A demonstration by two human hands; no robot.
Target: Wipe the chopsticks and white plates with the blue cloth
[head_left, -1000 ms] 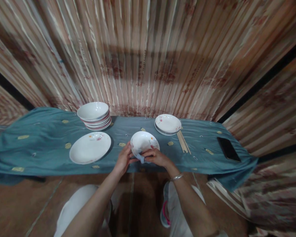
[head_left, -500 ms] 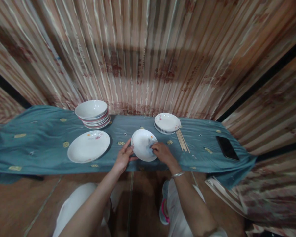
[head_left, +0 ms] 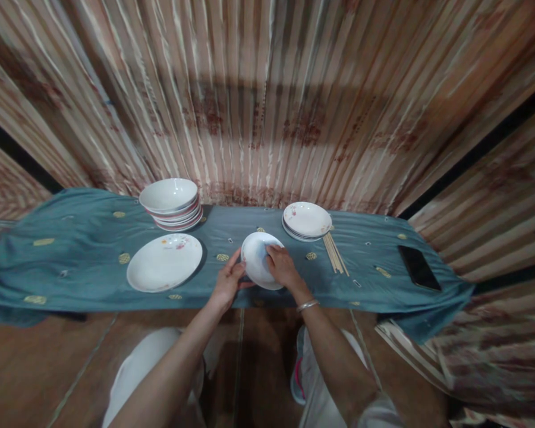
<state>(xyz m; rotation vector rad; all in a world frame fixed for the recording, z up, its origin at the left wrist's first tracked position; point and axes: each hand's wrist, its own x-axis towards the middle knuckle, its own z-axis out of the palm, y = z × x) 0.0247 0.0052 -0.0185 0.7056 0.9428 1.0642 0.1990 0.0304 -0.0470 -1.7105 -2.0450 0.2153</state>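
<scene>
A small white plate (head_left: pixel 255 270) is held above the front part of the covered table, tilted a little towards me. My left hand (head_left: pixel 228 280) grips its left rim, thumb on the upper side and fingers underneath. My right hand (head_left: pixel 283 265) is closed and presses a pale blue cloth (head_left: pixel 263 252) against the plate's inner face, near the upper right. The cloth is blurred and partly hidden by my fingers. To the left of my left hand lies a large white oval plate (head_left: pixel 160 267) with a floral print.
A stack of bowls and dishes (head_left: pixel 169 196) stands at the back left. Several small floral plates (head_left: pixel 307 219) are stacked at the back right, beside several wooden chopsticks (head_left: pixel 334 252). A black phone (head_left: pixel 419 267) lies at the right end of the blue-green tablecloth (head_left: pixel 93 249). Curtains hang behind.
My right hand has moved the cloth up and to the left across the plate's face. My left hand keeps its hold on the rim. The whole view has shifted slightly.
</scene>
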